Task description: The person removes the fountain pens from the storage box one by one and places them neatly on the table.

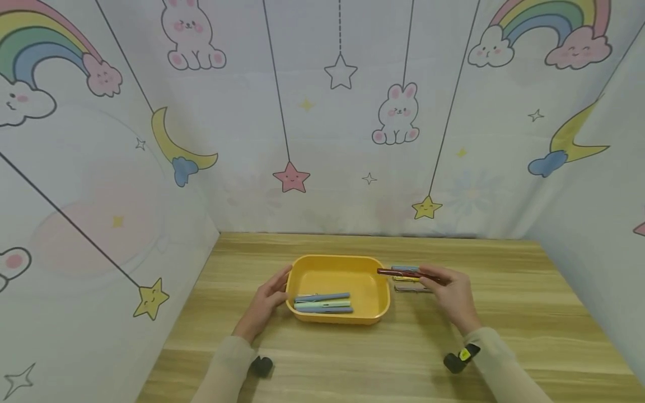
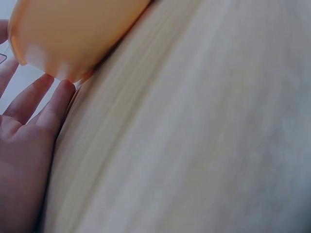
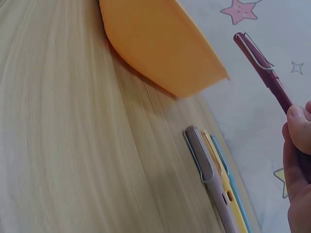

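Note:
In the head view my right hand point(image 1: 453, 294) pinches a dark red pen point(image 1: 398, 272) with a wire clip, its capped end reaching over the right rim of a yellow plastic tray point(image 1: 370, 288). The right wrist view has this red pen point(image 3: 256, 60) raised above the table, thumb and fingers near its lower end. My left hand point(image 1: 264, 302) touches the tray's left end; in the left wrist view its extended fingertips point(image 2: 63, 94) meet the outer wall. Several pens point(image 1: 325, 304), blue and pale green among them, lie side by side along the tray's near side.
Right of the tray, three pens lie in a row on the wooden table point(image 1: 353, 358): a greyish mauve one point(image 3: 201, 155), a yellow one point(image 3: 234, 201) and a blue one point(image 3: 226, 162). A printed cloth point(image 1: 322, 129) with stars and rabbits hangs behind and along both sides.

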A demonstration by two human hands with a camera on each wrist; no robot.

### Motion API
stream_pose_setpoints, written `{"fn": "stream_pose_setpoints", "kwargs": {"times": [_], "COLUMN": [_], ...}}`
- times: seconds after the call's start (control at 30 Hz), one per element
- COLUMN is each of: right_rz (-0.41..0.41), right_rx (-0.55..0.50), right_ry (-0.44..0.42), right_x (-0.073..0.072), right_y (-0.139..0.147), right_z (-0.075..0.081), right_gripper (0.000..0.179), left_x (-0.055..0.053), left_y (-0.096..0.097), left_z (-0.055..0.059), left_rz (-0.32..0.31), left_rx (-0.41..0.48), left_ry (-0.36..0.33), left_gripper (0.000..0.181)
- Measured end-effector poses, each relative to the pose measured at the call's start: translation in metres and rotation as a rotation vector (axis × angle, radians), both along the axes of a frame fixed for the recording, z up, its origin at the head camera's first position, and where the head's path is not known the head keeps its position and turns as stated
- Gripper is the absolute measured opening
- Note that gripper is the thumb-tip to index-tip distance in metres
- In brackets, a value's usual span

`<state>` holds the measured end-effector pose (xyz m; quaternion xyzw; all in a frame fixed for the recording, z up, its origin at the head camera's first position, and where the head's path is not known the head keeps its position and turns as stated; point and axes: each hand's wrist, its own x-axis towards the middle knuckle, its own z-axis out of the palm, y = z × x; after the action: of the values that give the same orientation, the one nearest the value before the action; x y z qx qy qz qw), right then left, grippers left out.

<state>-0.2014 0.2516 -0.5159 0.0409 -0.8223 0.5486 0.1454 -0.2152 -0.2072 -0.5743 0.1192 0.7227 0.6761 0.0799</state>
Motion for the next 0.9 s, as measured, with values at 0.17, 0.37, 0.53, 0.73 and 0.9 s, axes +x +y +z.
{"fn": "stream_pose_setpoints", "kwargs": {"times": [0.17,0.37,0.53,0.73,0.9], "right_rz": [-0.044,-0.076,-0.081,-0.088,-0.066], "right_rx": [0.012,0.021,0.057,0.15,0.174], "right_ry": [0.02,0.069,0.06,0.024,-0.023], "right_x": [0.006,0.011,0.015,0.019,0.021], "right_y": [0.015,0.033,0.044,0.052,0.054], "right_z": [-0.001,-0.01,-0.019,-0.027,-0.034], "right_gripper": [0.028,0.028,0.027,0.024,0.024], "left_x": [0.0,0.0,-0.001,0.0,-0.001], "left_y": [0.001,0.001,0.0,0.0,0.0], "left_z": [0.0,0.0,-0.002,-0.002,-0.002], "left_rz": [-0.001,-0.006,-0.008,0.002,0.009], "left_rx": [0.003,0.005,-0.003,-0.01,-0.018], "left_ry": [0.004,0.007,0.009,0.007,0.009], "left_gripper": [0.067,0.067,0.067,0.066,0.066]}}
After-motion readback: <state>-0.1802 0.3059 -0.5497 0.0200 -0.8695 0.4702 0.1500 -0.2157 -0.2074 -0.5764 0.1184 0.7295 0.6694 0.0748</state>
